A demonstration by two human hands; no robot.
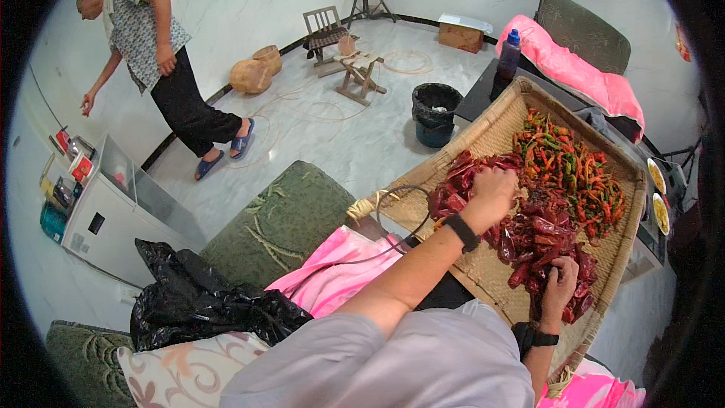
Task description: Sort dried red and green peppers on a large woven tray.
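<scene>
A woven bamboo tray (487,289) lies before me, holding a heap of large dried dark-red chillies (544,226) and a pile of small orange, red and green chillies (566,164). My left hand (495,190) rests in the red heap at its far left, knuckles up, its fingertips hidden among the chillies. Nearer to me, my right hand (561,284) touches the same heap with bent fingers. Whether either hand grips a chilli cannot be seen. The small chillies lie beyond both hands, along the tray's far right side.
A dark table (481,88) with a bottle (508,54) stands behind the tray; a lined bin (435,113) is beside it. At left a person (153,62) leans towards a white cabinet (107,221). A green cushioned seat (283,209) and black plastic bag (198,294) flank me. A cable (362,260) crosses the pink cloth.
</scene>
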